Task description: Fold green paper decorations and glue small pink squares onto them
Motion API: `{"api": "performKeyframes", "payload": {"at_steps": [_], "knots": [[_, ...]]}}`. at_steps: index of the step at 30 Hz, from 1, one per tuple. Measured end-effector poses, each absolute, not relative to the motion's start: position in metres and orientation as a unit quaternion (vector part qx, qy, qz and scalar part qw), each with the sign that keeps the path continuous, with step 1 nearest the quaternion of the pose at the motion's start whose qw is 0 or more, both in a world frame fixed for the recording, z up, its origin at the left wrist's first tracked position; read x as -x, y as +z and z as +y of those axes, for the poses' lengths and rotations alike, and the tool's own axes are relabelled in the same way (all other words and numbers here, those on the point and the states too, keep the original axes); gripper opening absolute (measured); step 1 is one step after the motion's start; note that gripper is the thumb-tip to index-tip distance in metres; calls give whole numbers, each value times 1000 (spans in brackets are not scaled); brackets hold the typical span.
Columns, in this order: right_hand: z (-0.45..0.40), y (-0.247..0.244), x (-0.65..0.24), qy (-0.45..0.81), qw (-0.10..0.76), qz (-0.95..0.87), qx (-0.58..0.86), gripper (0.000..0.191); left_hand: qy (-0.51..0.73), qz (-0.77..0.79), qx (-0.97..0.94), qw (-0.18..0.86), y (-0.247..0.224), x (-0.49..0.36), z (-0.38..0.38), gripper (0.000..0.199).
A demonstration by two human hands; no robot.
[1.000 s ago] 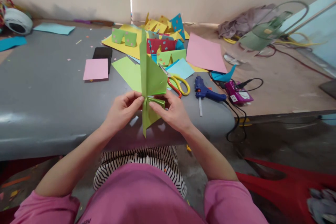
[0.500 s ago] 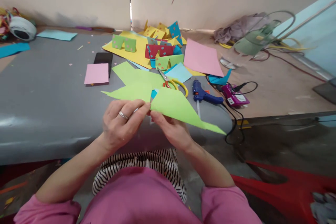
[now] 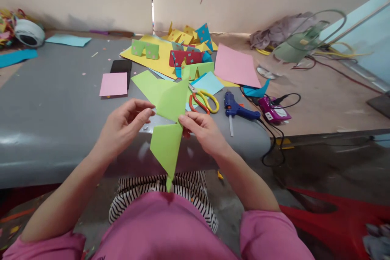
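Note:
A green paper cutout [image 3: 166, 142], notched in the middle and pointed at its lower end, is pinched at its narrow middle by my right hand [image 3: 202, 132]. It stands roughly upright over the table's front edge. My left hand [image 3: 128, 124] is beside its left side, thumb and fingers apart, holding nothing. Behind the cutout lies another green paper sheet [image 3: 144, 83]. Scissors with red and yellow handles [image 3: 211, 99] rest just beyond my right hand. To their right is a blue glue gun [image 3: 239, 107] with a clear stick.
Folded dotted paper pieces [image 3: 185, 59] stand on yellow paper at the back. A pink sheet [image 3: 236, 65] lies right of them. A pink square [image 3: 114, 84] partly covers a black phone [image 3: 122, 67] at left. A purple power adapter [image 3: 274, 111] sits at right.
The green cutout has turned from lying sideways to upright. My left hand has let go of it and moved left, fingers opening, while my right hand keeps its hold.

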State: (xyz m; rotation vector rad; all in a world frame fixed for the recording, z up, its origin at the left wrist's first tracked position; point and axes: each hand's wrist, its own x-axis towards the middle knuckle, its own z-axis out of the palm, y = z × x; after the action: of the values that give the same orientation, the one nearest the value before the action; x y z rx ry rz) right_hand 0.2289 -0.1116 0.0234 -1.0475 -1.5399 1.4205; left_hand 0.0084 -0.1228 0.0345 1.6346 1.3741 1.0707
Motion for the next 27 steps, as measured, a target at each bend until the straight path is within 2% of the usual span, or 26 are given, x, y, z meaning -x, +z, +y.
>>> {"api": "performKeyframes", "payload": {"at_steps": [3,6,11,16,19,24,27], "knots": [[-107,28,-230,552,348,-649,392,49,390,511,-590,489,28,-7,-115,36],[-97,29,-232,546,301,-687,374,50,376,488,-550,564,24,-6,-111,36],[-72,29,-236,482,229,-759,373,45,335,499,-500,624,18,-3,-110,34],[-43,30,-234,407,129,-837,343,39,343,517,-475,624,8,1,-109,51],[-29,29,-227,375,54,-870,315,39,321,571,-543,526,6,4,-114,53],[-13,28,-211,298,-31,-902,310,33,268,654,-689,162,4,6,-127,28],[-10,32,-209,287,-42,-906,308,34,281,651,-699,93,4,8,-124,23]]}}
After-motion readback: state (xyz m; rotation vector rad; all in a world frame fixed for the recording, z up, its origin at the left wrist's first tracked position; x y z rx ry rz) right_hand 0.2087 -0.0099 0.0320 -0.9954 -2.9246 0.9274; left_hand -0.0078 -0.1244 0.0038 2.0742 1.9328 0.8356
